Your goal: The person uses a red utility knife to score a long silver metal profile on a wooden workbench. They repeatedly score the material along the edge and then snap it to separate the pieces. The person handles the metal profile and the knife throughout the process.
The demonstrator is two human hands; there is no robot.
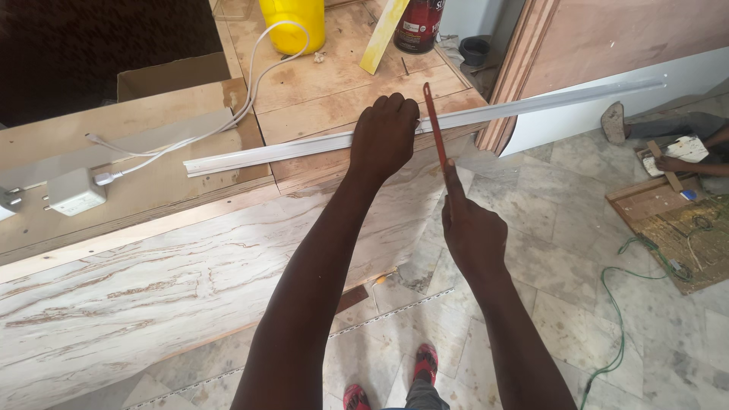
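Fingers of the left hand (pixel 384 137) press flat on a long white plastic strip (pixel 304 146) across the plywood bench (pixel 319 91), probably light and bendy, while the right hand (pixel 472 228) pinches a thin red hacksaw blade (pixel 434 125) just right.

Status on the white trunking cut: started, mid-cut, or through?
Done: the white trunking strip lies across the plywood bench, its far end overhanging the floor. In hand: left hand presses the strip down; right hand has a red hacksaw blade across it beside that hand. Left: the strip still looks whole; cut depth can't be judged.
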